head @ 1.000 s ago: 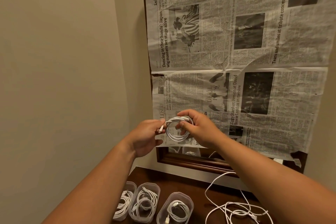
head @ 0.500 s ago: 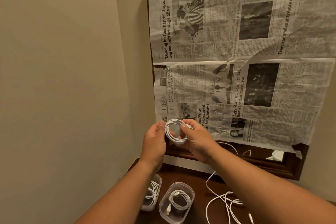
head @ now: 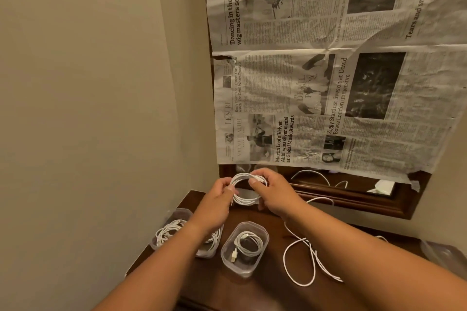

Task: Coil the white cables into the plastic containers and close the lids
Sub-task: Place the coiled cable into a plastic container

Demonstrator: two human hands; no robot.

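Observation:
A white cable wound into a small coil [head: 244, 200] hangs between both hands above the back of the dark wooden table [head: 265, 285]. My left hand [head: 217, 201] pinches the coil's left side. My right hand [head: 274, 193] pinches its upper right side with thumb and fingers. Below the hands stand three clear plastic containers without lids, each with a coiled white cable inside: one in front [head: 244, 247], one partly hidden under my left forearm [head: 211, 245], one at the far left [head: 170, 228].
A loose white cable [head: 307, 260] sprawls on the table to the right of the containers. A clear lid or container [head: 444, 255] sits at the right edge. Newspaper [head: 328, 83] covers a wood-framed mirror [head: 353, 199] behind the table. A beige wall closes the left side.
The hands have come down with the coil from in front of the newspaper to just above the table's back. The view has tilted downward, showing more of the table and containers.

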